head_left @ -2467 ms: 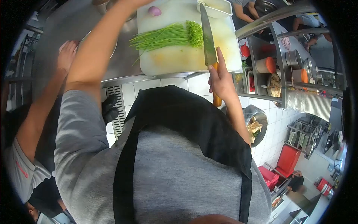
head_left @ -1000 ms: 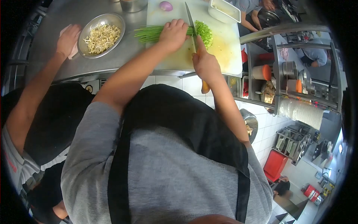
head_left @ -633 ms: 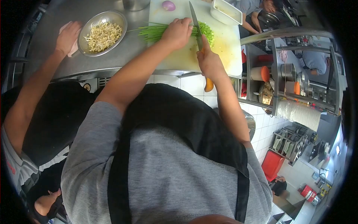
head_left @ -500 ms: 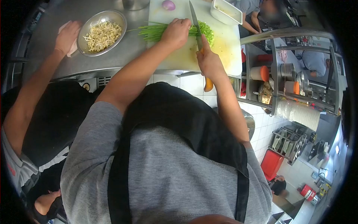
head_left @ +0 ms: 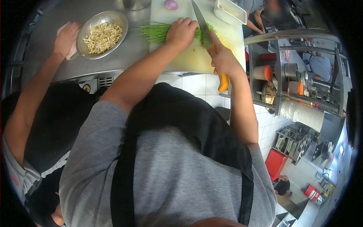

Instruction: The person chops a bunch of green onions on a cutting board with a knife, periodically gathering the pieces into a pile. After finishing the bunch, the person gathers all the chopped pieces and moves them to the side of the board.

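Head view, now: left hand (head_left: 182, 33) palm down over a bunch of green stalks (head_left: 155, 33), fingers bent and slightly spread; thumb and underside hidden, so cannot tell whether it closes around them. Stalks lie across the middle of the white cutting board (head_left: 181, 62), uncut ends pointing to picture left. Right hand (head_left: 227, 60) closed on a knife (head_left: 201, 22), forefinger extended along the blade, orange handle (head_left: 223, 82) jutting out below the fist. Blade slants across the chopped greens (head_left: 204, 40) just beside the left fingertips; edge contact with the board cannot be told.

Compared with 0.5 s ago: right hand and handle shifted to picture right, blade more slanted, chopped pile now mostly covered by blade and hand. Left hand nearly in place, fingers less bunched.

Compared with 2.5 s ago: left arm then stretched past the top of the board, stalks bare, knife to the right of the pile; bean sprouts (head_left: 101, 38), then hidden, now show in the metal bowl (head_left: 120, 19).

Unchanged over the last half second: red onion (head_left: 171, 4) and white container (head_left: 229, 13) at the board's far side; co-worker's hand (head_left: 67, 37) on a pale cloth (head_left: 72, 52) beside the bowl
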A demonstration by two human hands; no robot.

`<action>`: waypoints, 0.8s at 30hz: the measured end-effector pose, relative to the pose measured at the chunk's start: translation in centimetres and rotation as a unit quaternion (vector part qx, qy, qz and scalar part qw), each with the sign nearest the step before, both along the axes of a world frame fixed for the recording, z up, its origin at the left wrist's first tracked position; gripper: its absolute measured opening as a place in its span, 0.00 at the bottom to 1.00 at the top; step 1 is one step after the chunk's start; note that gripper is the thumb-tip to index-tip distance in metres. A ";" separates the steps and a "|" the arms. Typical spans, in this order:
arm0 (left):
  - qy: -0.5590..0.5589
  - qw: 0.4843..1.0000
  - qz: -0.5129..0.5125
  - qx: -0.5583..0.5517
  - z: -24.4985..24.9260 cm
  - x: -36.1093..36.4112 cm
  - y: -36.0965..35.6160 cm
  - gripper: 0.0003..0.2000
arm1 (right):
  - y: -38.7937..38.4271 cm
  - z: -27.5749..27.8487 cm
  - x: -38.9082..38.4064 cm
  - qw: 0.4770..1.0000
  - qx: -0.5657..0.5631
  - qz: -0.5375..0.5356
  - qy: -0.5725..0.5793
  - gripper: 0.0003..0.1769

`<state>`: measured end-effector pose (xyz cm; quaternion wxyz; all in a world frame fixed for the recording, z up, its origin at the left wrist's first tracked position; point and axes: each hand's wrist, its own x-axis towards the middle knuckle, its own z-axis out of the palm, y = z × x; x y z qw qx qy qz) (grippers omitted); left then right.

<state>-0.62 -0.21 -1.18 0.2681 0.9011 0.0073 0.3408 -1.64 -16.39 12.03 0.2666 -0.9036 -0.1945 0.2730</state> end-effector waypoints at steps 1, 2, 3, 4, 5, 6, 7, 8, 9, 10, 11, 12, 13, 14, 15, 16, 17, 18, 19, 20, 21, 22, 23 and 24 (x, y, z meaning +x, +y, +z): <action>-0.005 1.000 -0.002 -0.001 0.0 0.0 0.0 0.04 | 0.3 0.6 0.0 1.000 -0.002 -0.002 0.007 0.38; 0.007 1.000 -0.008 -0.007 0.1 0.1 0.1 0.05 | 0.6 1.1 -0.2 1.000 -0.004 -0.004 0.013 0.38; 0.019 1.000 -0.014 -0.014 0.1 0.1 0.3 0.05 | 0.8 1.3 -0.3 1.000 -0.007 -0.006 0.020 0.38; 0.032 0.999 -0.020 -0.022 0.1 0.1 0.3 0.06 | 0.9 1.2 -0.7 1.000 -0.019 -0.008 0.020 0.38; 0.024 0.999 -0.020 -0.032 0.0 0.2 0.3 0.06 | 1.1 1.1 -1.2 0.999 -0.031 -0.009 0.020 0.38; 0.015 0.999 -0.020 -0.042 -0.1 0.2 0.2 0.06 | 1.0 1.1 -1.5 0.999 -0.044 -0.009 0.020 0.38; 0.006 0.998 -0.019 -0.052 -0.2 0.2 0.3 0.06 | 0.9 0.9 -1.8 0.999 -0.040 -0.008 0.018 0.38; 0.006 0.998 -0.021 -0.057 -0.2 0.3 0.3 0.06 | 0.6 0.7 -2.0 0.999 -0.037 -0.007 0.016 0.38; 0.006 0.998 -0.023 -0.062 -0.3 0.3 0.3 0.05 | 0.5 0.5 -2.2 0.999 -0.034 -0.007 0.015 0.37; 0.005 0.997 -0.025 -0.067 -0.3 0.2 0.3 0.05 | 0.5 0.7 -2.4 0.999 -0.036 -0.004 0.016 0.37; 0.007 0.998 -0.025 -0.062 -0.2 0.2 0.4 0.05 | 0.5 1.1 -2.5 0.999 -0.038 -0.002 0.017 0.37; 0.008 0.998 -0.024 -0.058 -0.2 0.2 0.4 0.04 | 0.4 1.3 -2.5 0.999 -0.040 0.000 0.018 0.37; 0.010 0.998 -0.024 -0.053 -0.1 0.2 0.4 0.04 | 0.3 1.4 -2.5 0.999 -0.038 0.004 0.016 0.37; 0.010 0.998 -0.024 -0.051 -0.1 0.2 0.5 0.04 | 0.2 1.4 -2.4 0.999 -0.035 0.008 0.014 0.37; 0.010 0.999 -0.025 -0.048 -0.2 0.2 0.5 0.04 | 0.2 1.4 -2.3 0.999 -0.033 0.012 0.012 0.37; 0.011 0.999 -0.025 -0.045 -0.2 0.3 0.5 0.04 | 0.0 0.8 -2.3 0.999 -0.031 0.023 -0.015 0.37; 0.013 0.999 -0.026 -0.045 -0.2 0.3 0.5 0.04 | -0.4 -0.5 -2.3 0.998 -0.030 0.036 -0.041 0.37; 0.014 0.999 -0.027 -0.045 -0.2 0.4 0.6 0.03 | -0.7 -1.8 -2.1 0.996 -0.029 0.048 -0.068 0.37; 0.017 0.998 -0.029 -0.044 -0.3 0.3 0.6 0.03 | -0.7 -3.3 -1.9 0.995 -0.026 0.045 -0.088 0.37; 0.019 0.998 -0.029 -0.044 -0.2 0.2 0.5 0.03 | -0.4 -5.0 -1.5 0.993 -0.024 0.042 -0.108 0.37; 0.020 0.998 -0.028 -0.043 0.0 0.2 0.5 0.03 | -0.1 -5.9 -1.0 0.991 -0.021 0.039 -0.129 0.37; 0.021 0.999 -0.027 -0.042 0.1 0.1 0.5 0.03 | -0.1 -5.9 -0.3 0.987 -0.017 0.059 -0.150 0.38; 0.019 0.998 -0.031 -0.043 0.0 0.1 0.4 0.03 | -0.3 -5.3 -0.3 0.993 -0.016 0.051 -0.106 0.38; 0.015 0.998 -0.033 -0.044 -0.1 0.2 0.5 0.03 | 0.0 -3.8 0.1 0.997 -0.014 0.043 -0.063 0.38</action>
